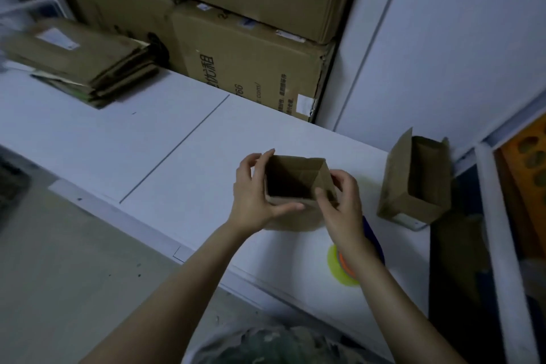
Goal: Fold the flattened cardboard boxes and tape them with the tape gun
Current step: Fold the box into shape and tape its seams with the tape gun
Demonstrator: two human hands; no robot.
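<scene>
Box opened up, held over table — left hand and right hand both grasping its sides.

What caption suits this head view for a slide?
Left hand and right hand hold a small open cardboard box over the table; second open box at right, flattened boxes far left.

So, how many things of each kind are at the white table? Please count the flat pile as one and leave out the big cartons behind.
Open small boxes: 2, the held box and the box at right
Pile of flat boxes: 1
Tape gun, partly hidden: 1
Total: 4
</scene>
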